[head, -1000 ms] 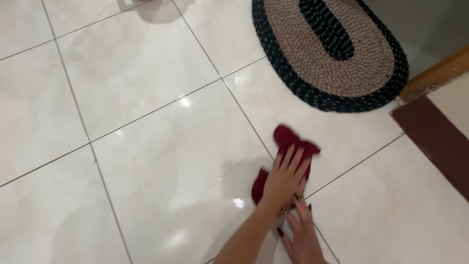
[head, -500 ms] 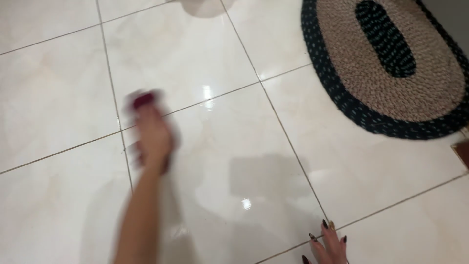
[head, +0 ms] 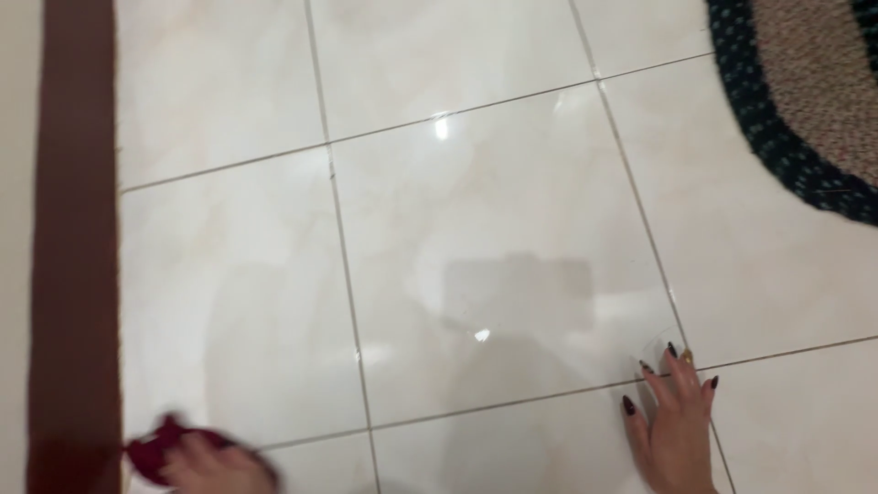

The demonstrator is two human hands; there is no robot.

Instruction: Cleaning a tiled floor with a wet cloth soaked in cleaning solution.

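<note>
Head view looks down on glossy cream floor tiles [head: 494, 210]. At the bottom left my left hand [head: 215, 467] presses flat on a dark red cloth [head: 151, 453], just beside the brown border strip [head: 73, 247] (hand blurred and cut off by the frame edge). My right hand [head: 675, 430] lies open, fingers spread on the tile. At the top right, a braided oval rug [head: 805, 110] is partly cut off.
</note>
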